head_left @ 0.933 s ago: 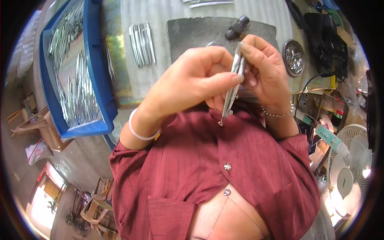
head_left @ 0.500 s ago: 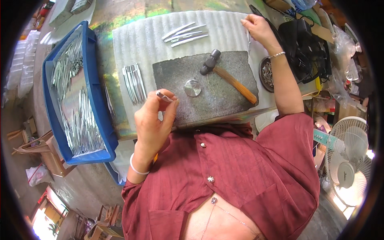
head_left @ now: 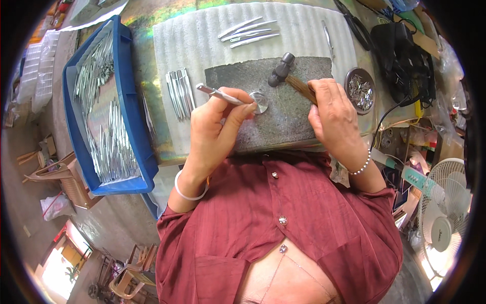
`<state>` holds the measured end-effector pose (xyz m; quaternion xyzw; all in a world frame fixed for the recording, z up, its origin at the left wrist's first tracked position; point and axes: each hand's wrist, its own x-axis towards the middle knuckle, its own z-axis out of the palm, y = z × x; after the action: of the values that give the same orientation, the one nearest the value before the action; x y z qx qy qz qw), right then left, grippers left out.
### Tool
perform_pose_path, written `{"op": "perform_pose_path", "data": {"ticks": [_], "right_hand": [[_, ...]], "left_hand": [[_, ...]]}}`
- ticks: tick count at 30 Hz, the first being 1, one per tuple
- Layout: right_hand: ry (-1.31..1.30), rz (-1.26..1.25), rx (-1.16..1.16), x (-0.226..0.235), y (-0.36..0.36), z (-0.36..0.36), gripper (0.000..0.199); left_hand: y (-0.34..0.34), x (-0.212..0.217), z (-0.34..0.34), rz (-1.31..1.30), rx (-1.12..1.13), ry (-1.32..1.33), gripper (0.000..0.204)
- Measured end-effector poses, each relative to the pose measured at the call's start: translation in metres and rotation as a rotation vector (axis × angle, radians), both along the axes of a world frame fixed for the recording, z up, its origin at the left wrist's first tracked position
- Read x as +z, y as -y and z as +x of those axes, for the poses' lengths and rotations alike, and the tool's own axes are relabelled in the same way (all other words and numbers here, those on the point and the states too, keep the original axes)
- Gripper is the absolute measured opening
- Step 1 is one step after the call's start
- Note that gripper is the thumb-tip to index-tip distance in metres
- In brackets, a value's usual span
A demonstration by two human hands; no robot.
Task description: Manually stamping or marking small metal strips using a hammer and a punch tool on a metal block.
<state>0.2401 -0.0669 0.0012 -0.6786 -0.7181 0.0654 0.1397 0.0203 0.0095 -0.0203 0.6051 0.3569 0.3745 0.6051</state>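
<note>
My left hand (head_left: 215, 124) pinches a slim silver metal handle (head_left: 218, 94), its tip near a round shiny metal disc (head_left: 259, 102). The disc lies on a dark grey slab (head_left: 238, 76). My right hand (head_left: 336, 116) is closed round the end of the wooden handle of a hammer (head_left: 300, 89). The hammer's dark head (head_left: 281, 70) rests at the slab's far side. Left of the slab, several similar silver handles (head_left: 179, 93) lie in a row. More of these handles (head_left: 248, 33) lie beyond the slab, and a thin silver piece (head_left: 328, 38) lies at the far right.
White ribbed foam (head_left: 177, 40) covers the table under the slab. A round dark dish (head_left: 349, 83) of small metal parts stands right of my right hand. At left is a blue bin (head_left: 132, 86) with many silver pieces. A black bag-like object (head_left: 392, 58) and a fan (head_left: 443, 202) are at right.
My right hand has come from the foam's far right corner down to the hammer handle, leaving a thin silver piece there. My left hand has moved nearer the disc with its metal handle.
</note>
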Motion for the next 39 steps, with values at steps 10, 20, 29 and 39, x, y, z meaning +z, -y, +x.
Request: {"op": "perform_pose_path", "data": {"ticks": [10,20,29,39], "right_hand": [[-0.380,-0.077,-0.082,-0.004,0.004,-0.003,0.037],[-0.679,-0.114,-0.072,0.003,0.010,-0.010,0.036],[-0.839,-0.162,-0.118,0.011,0.014,-0.016,0.031],[-0.940,-0.130,-0.103,0.009,0.009,-0.019,0.027]], "left_hand": [[0.002,-0.010,0.002,0.160,-0.020,-0.110,0.008],[-0.001,-0.010,0.003,0.219,-0.039,-0.118,0.007],[0.000,-0.008,0.005,0.148,-0.025,-0.094,0.004],[-0.001,-0.010,0.004,0.140,-0.039,-0.061,0.003]]}}
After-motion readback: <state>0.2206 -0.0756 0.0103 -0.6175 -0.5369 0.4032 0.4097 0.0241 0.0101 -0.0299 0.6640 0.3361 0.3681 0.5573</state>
